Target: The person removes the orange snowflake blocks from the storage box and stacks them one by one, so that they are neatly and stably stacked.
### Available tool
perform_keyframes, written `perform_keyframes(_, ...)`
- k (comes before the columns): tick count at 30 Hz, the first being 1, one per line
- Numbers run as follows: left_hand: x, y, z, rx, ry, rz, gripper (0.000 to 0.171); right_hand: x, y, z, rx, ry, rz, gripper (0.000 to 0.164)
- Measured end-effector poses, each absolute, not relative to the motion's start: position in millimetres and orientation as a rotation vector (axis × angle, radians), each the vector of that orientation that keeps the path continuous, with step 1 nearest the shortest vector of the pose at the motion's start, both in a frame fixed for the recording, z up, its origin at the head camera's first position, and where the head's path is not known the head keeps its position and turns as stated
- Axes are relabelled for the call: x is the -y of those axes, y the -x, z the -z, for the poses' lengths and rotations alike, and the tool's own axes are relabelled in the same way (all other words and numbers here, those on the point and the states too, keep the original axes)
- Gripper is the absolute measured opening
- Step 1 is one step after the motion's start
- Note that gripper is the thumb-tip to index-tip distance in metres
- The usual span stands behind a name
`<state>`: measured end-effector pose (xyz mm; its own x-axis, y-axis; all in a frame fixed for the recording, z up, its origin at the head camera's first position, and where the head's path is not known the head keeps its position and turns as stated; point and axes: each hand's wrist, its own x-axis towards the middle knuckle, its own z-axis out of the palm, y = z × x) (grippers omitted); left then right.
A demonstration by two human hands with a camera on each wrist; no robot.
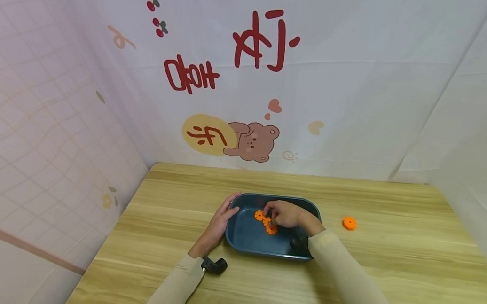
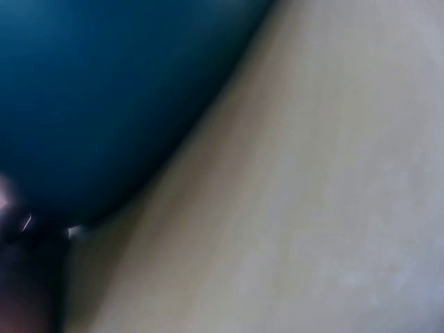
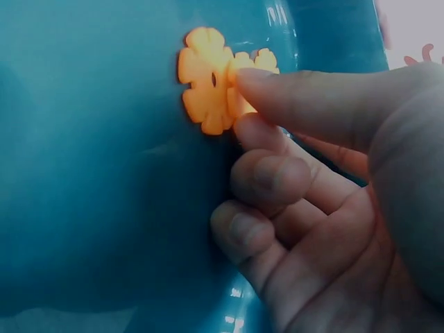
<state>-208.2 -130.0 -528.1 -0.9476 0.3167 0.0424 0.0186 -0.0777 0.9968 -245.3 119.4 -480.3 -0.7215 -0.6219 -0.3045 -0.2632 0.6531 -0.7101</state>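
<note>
A dark blue rectangular basin [image 1: 246, 237] with rounded corners sits on the wooden table. My left hand [image 1: 220, 221] holds its left rim, thumb over the edge and fingers along the outside. Inside the basin, several orange flower-shaped plastic pieces [image 1: 271, 230] with notched edges lie close together or joined. My right hand [image 1: 286, 214] reaches in and pinches one orange flower piece [image 3: 244, 104] between thumb and index finger. In the right wrist view, another orange flower piece [image 3: 205, 82] stands against the pinched one, its slot facing the camera. The remaining right fingers are curled below.
On the table [image 1: 172, 203], right of the basin, lies a small stack of orange flower pieces [image 1: 349, 223]. A white printed sheet [image 1: 357, 108] with a cartoon bear hangs behind the table. A black wrist camera [image 1: 215, 265] sits on the left wrist, beside the basin's front left.
</note>
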Motion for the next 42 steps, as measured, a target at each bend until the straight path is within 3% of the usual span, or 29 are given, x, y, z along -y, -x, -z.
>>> perform_keyframes(42, 129.8, 208.3, 528.8, -1.985, -0.359, -2.131, 0.052, -127.8, 236.9, 472.9, -2.200, 0.773, 0.999, 0.007)
